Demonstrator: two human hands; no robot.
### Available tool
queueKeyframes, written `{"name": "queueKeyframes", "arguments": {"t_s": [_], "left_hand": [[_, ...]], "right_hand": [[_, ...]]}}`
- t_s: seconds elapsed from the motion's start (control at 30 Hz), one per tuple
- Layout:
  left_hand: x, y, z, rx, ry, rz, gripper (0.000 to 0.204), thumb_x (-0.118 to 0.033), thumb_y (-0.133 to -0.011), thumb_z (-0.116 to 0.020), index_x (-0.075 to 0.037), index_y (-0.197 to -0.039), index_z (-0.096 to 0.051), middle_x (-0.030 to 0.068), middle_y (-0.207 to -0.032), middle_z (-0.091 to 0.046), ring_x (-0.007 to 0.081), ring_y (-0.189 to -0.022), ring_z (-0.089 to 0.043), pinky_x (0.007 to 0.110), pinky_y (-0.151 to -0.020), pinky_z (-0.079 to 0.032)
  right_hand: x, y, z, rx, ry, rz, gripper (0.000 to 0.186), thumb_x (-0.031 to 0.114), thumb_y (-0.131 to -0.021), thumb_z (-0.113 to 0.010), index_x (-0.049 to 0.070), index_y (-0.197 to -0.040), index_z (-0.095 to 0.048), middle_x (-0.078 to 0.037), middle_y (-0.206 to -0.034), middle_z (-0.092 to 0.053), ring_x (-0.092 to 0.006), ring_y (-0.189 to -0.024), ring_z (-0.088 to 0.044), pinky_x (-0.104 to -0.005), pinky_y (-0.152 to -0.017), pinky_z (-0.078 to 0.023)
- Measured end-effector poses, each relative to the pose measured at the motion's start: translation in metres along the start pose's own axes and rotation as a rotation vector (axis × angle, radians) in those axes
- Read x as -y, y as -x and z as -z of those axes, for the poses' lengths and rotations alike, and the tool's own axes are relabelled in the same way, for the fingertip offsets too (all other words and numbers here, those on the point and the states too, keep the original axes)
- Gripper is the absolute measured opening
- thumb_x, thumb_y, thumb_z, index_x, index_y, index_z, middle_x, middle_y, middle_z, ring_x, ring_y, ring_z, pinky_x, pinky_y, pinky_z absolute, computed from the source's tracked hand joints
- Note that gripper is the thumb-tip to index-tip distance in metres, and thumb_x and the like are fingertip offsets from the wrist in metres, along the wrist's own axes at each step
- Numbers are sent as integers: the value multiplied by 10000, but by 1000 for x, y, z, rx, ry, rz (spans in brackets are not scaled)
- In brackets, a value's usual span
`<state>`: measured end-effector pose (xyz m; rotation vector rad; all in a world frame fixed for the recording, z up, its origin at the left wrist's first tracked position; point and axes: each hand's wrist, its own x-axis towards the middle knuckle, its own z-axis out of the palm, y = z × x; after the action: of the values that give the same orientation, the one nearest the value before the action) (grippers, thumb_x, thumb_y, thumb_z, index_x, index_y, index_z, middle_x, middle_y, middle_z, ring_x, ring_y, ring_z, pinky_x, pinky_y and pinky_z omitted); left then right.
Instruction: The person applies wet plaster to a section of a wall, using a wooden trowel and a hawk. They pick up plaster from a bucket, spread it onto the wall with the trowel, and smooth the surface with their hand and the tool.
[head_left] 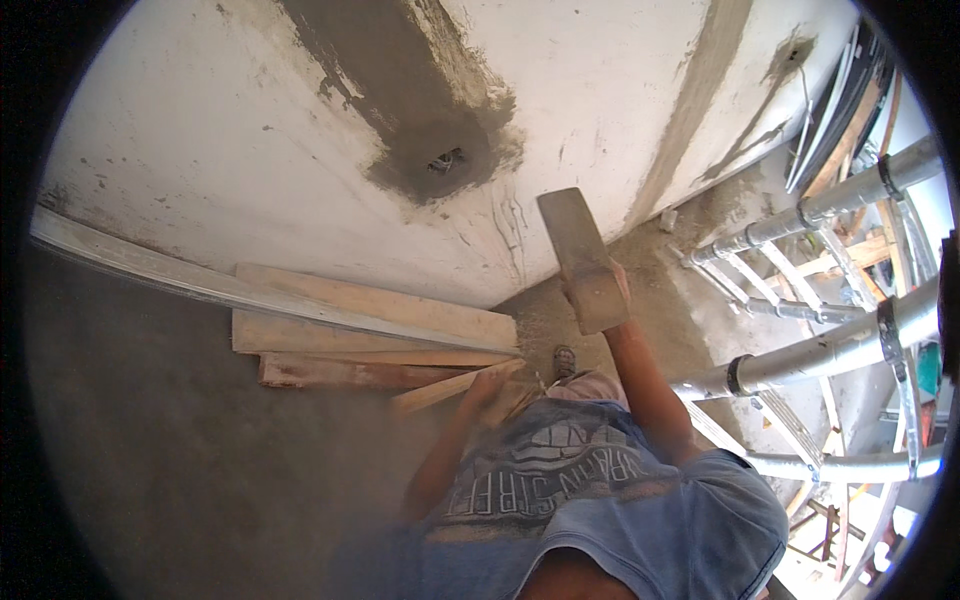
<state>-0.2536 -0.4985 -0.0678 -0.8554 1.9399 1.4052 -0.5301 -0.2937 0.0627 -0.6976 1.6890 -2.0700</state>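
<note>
My right hand grips a flat, long rectangular trowel-like tool, greyish with a browner squared lower end. It is raised in front of the wall, and the tool covers most of my fingers. Lower and to the left, my left hand overlaps a narrow pale wood strip; whether its fingers close round the strip is too unclear to see. Beside that hand, a reddish-brown plank and wider pale boards lie along the wall's foot.
The white wall has grey mortar patches and a recessed opening with wires. A long pale metal-looking strip crosses the boards. Metal scaffolding stands at right. Black coiled tubing and lumber sit far right.
</note>
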Motion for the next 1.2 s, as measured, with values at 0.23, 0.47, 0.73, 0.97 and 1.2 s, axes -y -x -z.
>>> {"name": "queueKeyframes", "arguments": {"t_s": [0.23, 0.47, 0.73, 0.97, 1.2], "left_hand": [[26, 32, -30, 221, -98, 37, 852, -734, -896, -464, 16, -1270, -625, 268, -1271, -597, 354, -1194, -558, 447, -1007, -416], [3, 41, -1, -129, 293, -11, 751, -624, -939, -488, 31, -1296, -579, 205, -1227, -627, 290, -1093, -611, 407, -957, -447], [-54, 92, 75, -248, 596, -272, 610, -640, -927, -535, -33, -895, -593, 24, -783, -512, 120, -719, -484, 311, -672, -463], [44, 65, 45, -303, 606, -168, 600, -558, -971, -522, 5, -1147, -632, 50, -999, -617, 148, -873, -576, 306, -764, -479], [12, 39, 54, -305, 410, -207, 512, -439, -977, -497, 50, -1076, -610, 163, -959, -668, 311, -842, -634, 442, -786, -483]], "right_hand": [[69, -24, -58, 110, -1034, -317, 335, 222, -1000, -457, -11, -1208, -576, -130, -1042, -660, -230, -862, -674, -358, -685, -580], [158, -105, -155, -340, -19, 301, 283, 117, -957, -553, 25, -1218, -610, -100, -1005, -628, -225, -908, -620, -328, -786, -507], [167, -224, -240, -592, 511, 1005, 351, 41, -775, -760, 65, -1119, -692, -121, -853, -577, -254, -759, -577, -353, -659, -480], [229, -280, -276, -744, 492, 1304, 262, 74, -773, -760, 66, -1029, -703, -127, -855, -586, -280, -753, -577, -380, -631, -463], [497, -293, -313, -668, 310, 1672, 255, 188, -955, -571, -12, -1101, -636, -251, -1011, -645, -422, -939, -605, -470, -829, -475]]}}
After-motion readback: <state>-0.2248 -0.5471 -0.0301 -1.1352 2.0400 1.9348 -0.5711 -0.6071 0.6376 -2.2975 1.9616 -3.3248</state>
